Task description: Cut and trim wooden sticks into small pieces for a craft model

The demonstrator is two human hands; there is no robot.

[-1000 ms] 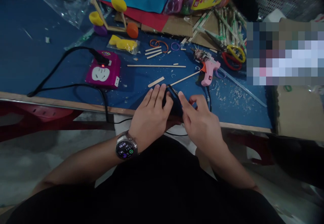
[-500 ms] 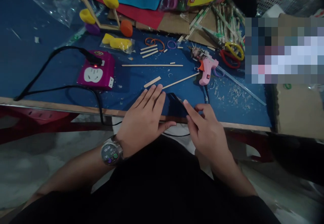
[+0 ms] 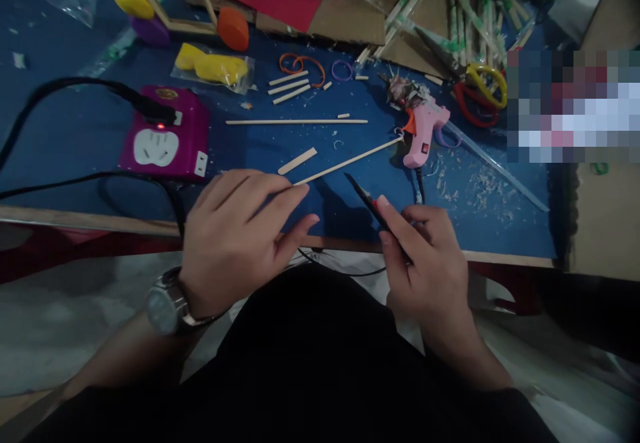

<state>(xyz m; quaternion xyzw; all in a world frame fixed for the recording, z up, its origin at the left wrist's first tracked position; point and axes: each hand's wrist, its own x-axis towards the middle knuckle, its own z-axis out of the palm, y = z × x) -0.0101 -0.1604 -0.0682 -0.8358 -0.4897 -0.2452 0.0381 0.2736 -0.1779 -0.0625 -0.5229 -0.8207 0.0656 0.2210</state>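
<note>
My right hand [image 3: 425, 256] grips a black utility knife [image 3: 373, 206] with a red slider, its blade pointing up and left over the blue tabletop. My left hand [image 3: 245, 229] holds nothing visible. Its fingers are bent, its thumb stands apart, and it hovers at the table's front edge. Just beyond its fingertips, a thin wooden stick [image 3: 345, 161] slants up to the pink glue gun [image 3: 423, 133]. A short flat piece of wooden stick [image 3: 297, 161] lies beside it. Farther back is another long stick [image 3: 295, 122].
A purple power adapter [image 3: 193, 136] with black cords stands on the left. Short cut sticks [image 3: 290, 83], rubber bands [image 3: 343, 70] and a yellow packet [image 3: 213, 67] lie behind. Scissors [image 3: 487, 89], a clear glue stick [image 3: 500, 166] and a cardboard box [image 3: 605, 216] are on the right.
My left hand has shifted left and its fingers have gone from stretched flat to bent. My right hand has moved slightly right with the knife. The view has shifted a little.
</note>
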